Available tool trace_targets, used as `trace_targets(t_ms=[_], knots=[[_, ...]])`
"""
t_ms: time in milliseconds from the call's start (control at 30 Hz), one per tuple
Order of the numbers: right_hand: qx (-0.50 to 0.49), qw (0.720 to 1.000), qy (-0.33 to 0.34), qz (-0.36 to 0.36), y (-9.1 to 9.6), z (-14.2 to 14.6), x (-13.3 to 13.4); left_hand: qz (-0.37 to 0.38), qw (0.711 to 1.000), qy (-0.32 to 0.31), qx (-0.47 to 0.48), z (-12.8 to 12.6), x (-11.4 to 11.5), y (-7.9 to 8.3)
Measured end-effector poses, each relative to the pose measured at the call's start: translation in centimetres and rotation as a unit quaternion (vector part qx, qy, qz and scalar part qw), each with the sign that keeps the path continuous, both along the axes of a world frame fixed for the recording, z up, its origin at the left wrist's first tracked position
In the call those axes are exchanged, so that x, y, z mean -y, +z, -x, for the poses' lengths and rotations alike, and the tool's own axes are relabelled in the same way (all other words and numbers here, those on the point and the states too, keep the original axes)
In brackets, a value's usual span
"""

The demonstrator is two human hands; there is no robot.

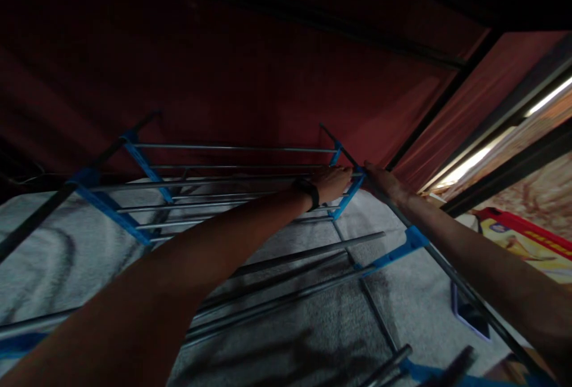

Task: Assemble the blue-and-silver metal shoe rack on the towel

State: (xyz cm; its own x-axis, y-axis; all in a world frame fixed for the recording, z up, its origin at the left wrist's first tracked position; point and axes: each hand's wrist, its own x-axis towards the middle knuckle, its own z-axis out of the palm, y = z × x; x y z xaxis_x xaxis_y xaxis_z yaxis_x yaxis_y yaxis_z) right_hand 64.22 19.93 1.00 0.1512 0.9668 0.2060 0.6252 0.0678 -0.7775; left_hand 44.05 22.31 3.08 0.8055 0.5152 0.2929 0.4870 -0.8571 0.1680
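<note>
A rack of grey metal tubes (286,256) and blue plastic connectors (346,199) lies on a grey cloth. My left hand (333,184), with a dark band at its wrist, reaches across to the rack's far right part. Its fingers close over a crossbar end beside a blue connector. Just to the right, my right hand (388,183) grips the long dark side pole (397,211) near that same connector. Its fingertips are partly hidden behind the pole. Nearer me, several tubes have loose right ends, one blue connector (415,241) sitting on the side pole.
A dark red fabric wall (245,89) rises behind the rack, with a dark frame bar (442,101) at the right. A phone-like object with a purple edge (469,312) lies on the grey cloth (40,244). Beyond my right arm is a red and yellow package (522,238).
</note>
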Motion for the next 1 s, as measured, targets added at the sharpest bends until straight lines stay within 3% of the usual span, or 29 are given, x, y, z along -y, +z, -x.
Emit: trace_targets(t_ms=[200, 433, 700, 1000], knots=[[-0.200, 0.977, -0.017, 0.077, -0.8, 0.3, -2.0, 0.009, 1.000, 0.013, 0.008, -3.6, -0.4, -0.5], [-0.240, 0.968, -0.051, 0.053, -1.6, -0.1, -2.4, 0.032, 0.998, 0.054, -0.003, -3.9, -0.1, -1.1], [-0.300, 0.953, -0.013, 0.047, -1.6, 0.5, -2.0, 0.041, 0.996, 0.075, 0.020, -4.1, -0.5, -1.9], [-0.339, 0.936, -0.071, 0.064, -1.4, 0.9, -1.9, 0.041, 0.995, 0.089, 0.017, -4.1, -0.3, -1.8]])
